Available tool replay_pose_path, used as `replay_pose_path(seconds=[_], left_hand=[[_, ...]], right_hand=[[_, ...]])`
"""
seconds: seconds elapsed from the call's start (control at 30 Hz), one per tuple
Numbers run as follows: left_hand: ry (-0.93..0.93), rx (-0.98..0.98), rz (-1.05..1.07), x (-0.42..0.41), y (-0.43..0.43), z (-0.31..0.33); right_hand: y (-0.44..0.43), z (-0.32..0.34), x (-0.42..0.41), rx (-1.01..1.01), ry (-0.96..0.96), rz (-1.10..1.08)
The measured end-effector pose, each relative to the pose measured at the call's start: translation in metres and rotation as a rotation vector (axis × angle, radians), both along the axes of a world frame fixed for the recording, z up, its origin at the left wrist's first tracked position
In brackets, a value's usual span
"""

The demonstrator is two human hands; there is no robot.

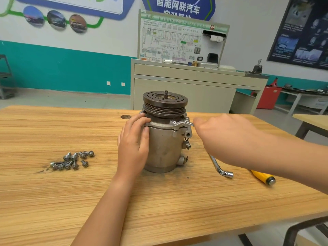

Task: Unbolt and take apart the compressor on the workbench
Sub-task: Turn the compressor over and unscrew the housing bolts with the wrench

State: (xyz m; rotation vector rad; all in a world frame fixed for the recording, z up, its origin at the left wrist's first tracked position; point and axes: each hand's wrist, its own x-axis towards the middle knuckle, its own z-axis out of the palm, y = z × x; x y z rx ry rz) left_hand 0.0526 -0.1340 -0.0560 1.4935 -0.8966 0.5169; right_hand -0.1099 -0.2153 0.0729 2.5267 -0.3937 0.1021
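Left hand [133,144]: fingers curved round the compressor [163,150], bracing it upright on the worktop [53,192].
Right hand [218,135]: grips a wrench [182,123] at the flange [159,125], apparently to loosen a fastening.
Bolts [72,160]: heaped left of the left hand.

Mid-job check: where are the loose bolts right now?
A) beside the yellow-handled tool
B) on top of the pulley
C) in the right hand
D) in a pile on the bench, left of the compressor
D: the bolts lie in a loose pile on the workbench, left of the compressor.
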Motion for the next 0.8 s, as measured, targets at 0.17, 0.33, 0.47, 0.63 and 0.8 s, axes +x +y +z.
replay_pose_path(seconds=[0.17,0.33,0.47,0.63,0.8], left_hand=[[0.004,0.004,0.010,0.001,-0.001,0.001],[0.006,0.002,0.009,0.001,0.000,0.002],[0.022,0.013,0.011,-0.001,0.000,0.003],[0.000,0.008,0.009,0.001,0.001,0.000],[-0.015,-0.021,0.049,0.000,-0.004,0.003]], right_hand=[[0.004,0.005,0.005,-0.076,0.021,-0.034],[0.007,0.010,0.011,-0.125,0.108,-0.078],[0.029,-0.004,0.022,-0.067,0.236,0.086],[0.041,-0.048,0.013,0.088,0.520,0.151],[0.014,-0.006,-0.004,0.038,0.076,-0.016]])
